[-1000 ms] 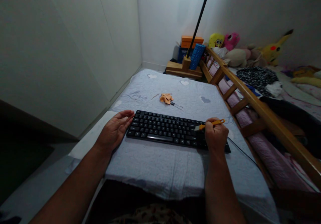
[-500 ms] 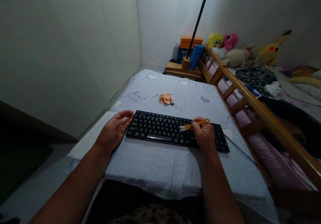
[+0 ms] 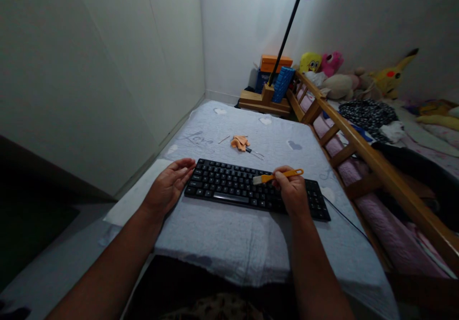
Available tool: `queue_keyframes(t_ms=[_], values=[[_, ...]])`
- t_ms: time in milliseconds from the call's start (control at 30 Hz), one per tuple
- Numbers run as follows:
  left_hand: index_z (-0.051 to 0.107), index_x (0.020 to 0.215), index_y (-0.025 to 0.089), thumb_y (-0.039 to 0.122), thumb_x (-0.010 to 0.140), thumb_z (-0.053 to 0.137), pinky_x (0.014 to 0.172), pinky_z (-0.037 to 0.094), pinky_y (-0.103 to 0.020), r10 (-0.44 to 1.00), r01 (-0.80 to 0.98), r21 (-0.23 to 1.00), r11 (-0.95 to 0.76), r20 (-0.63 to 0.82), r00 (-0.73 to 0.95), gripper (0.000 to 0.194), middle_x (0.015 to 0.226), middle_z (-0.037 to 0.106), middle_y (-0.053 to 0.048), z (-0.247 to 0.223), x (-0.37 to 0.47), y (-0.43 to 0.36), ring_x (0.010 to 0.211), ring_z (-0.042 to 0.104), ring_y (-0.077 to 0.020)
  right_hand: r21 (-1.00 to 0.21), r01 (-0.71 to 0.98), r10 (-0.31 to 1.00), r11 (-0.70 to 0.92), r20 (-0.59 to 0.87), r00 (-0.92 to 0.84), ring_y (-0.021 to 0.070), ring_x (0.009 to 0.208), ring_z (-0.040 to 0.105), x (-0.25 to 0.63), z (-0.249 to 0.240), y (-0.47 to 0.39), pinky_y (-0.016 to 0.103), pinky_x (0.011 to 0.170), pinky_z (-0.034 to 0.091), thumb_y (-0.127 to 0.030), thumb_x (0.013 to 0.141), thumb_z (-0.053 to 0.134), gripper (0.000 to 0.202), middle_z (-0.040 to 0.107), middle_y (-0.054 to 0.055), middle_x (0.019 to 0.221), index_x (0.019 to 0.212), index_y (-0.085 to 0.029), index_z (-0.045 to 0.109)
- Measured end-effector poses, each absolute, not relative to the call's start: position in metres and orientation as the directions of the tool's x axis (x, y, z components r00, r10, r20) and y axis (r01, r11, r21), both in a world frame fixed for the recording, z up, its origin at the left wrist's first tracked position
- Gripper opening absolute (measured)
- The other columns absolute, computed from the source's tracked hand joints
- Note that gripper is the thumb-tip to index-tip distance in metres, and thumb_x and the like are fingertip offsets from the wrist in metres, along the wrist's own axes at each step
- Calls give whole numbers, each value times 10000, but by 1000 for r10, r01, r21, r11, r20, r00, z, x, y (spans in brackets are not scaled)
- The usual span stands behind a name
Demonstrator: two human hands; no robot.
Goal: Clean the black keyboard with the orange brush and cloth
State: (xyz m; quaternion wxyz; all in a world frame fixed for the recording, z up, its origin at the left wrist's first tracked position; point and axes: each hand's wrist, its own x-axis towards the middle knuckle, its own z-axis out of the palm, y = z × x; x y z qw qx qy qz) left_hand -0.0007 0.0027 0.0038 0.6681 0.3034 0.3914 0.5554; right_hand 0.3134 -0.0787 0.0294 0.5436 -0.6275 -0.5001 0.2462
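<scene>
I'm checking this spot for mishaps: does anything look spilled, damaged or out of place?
I see nothing spilled or plainly damaged. The untidiest thing is the orange cloth, lying crumpled beyond the keyboard, unlike the mostly flat table cover. The yellow brush is in the right hand, over the keyboard.

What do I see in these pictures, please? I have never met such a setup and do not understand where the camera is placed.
There is no machine here: these are a person's bare hands, seen by one camera worn on their head, looking forward and down. A black keyboard lies on a patterned cloth. The right hand holds a yellow-handled brush, its bristles at the keys. The open left hand is at the keyboard's left end. Beyond the keyboard lie a crumpled orange cloth and a few thin items too small to identify.
</scene>
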Motion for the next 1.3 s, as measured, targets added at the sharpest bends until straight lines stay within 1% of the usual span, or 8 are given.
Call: queue_keyframes(t_ms=[133, 267, 500, 600, 800, 900, 1100, 1300], values=[[716, 984, 139, 169, 692, 765, 1010, 506, -267, 979, -521, 830, 199, -189, 74, 298, 1070, 713, -82, 3, -1, 2, 1069, 662, -177, -917, 391, 941, 84, 202, 271, 168, 584, 600, 299, 29, -71, 275, 588, 444, -431, 881, 573, 254, 652, 3, 631, 829, -194, 648], [719, 981, 145, 159, 706, 755, 1022, 506, -284, 980, -521, 831, 197, -188, 70, 277, 1078, 713, -79, 4, -1, 2, 1075, 661, -179, -841, 539, 945, 43, 209, 250, 189, 629, 644, 297, 32, -71, 287, 633, 456, -429, 893, 524, 275, 678, 23, 662, 824, -195, 652], [730, 965, 158, 165, 711, 749, 1043, 505, -316, 981, -517, 835, 191, -181, 69, 255, 1074, 717, -79, 2, -1, 2, 1080, 662, -186, -525, 842, 929, -123, 237, 284, 206, 647, 638, 311, 64, -71, 292, 652, 406, -294, 858, 448, 251, 671, 55, 648, 751, -185, 648], [730, 966, 161, 167, 712, 750, 1048, 507, -337, 983, -512, 840, 182, -173, 66, 255, 1074, 716, -80, 2, -1, 2, 1089, 661, -196, -414, 900, 961, -135, 165, 220, 198, 650, 627, 307, 79, -62, 289, 643, 375, -244, 864, 453, 247, 675, 65, 656, 727, -181, 649], [716, 961, 150, 168, 715, 743, 1048, 500, -324, 980, -513, 837, 192, -187, 61, 248, 1078, 711, -86, 5, -1, 1, 1091, 656, -192, -259, 960, 988, -107, 77, 131, 201, 678, 618, 283, 92, -44, 289, 640, 349, -200, 884, 487, 216, 721, 91, 751, 849, -163, 697], [711, 970, 143, 164, 707, 749, 1053, 489, -301, 979, -519, 832, 197, -191, 65, 266, 1082, 707, -86, 5, -1, 1, 1093, 651, -183, -301, 953, 990, -44, 115, 82, 201, 673, 615, 274, 88, -41, 290, 643, 358, -205, 886, 494, 201, 715, 86, 739, 830, -172, 684], [710, 974, 134, 159, 708, 747, 1047, 491, -300, 979, -519, 831, 198, -190, 70, 270, 1089, 700, -95, 6, -1, 1, 1089, 646, -187, -526, 843, 978, 115, 208, -4, 175, 640, 606, 270, 71, -35, 275, 648, 399, -212, 865, 498, 176, 682, 37, 684, 750, -202, 631], [711, 995, 141, 152, 715, 741, 1064, 486, -326, 978, -519, 831, 203, -193, 74, 282, 1105, 698, -91, 6, -1, 1, 1113, 642, -198, -645, 746, 972, 166, 234, -14, 158, 611, 588, 267, 62, -33, 274, 640, 410, -250, 865, 488, 199, 644, 21, 655, 719, -198, 612]])
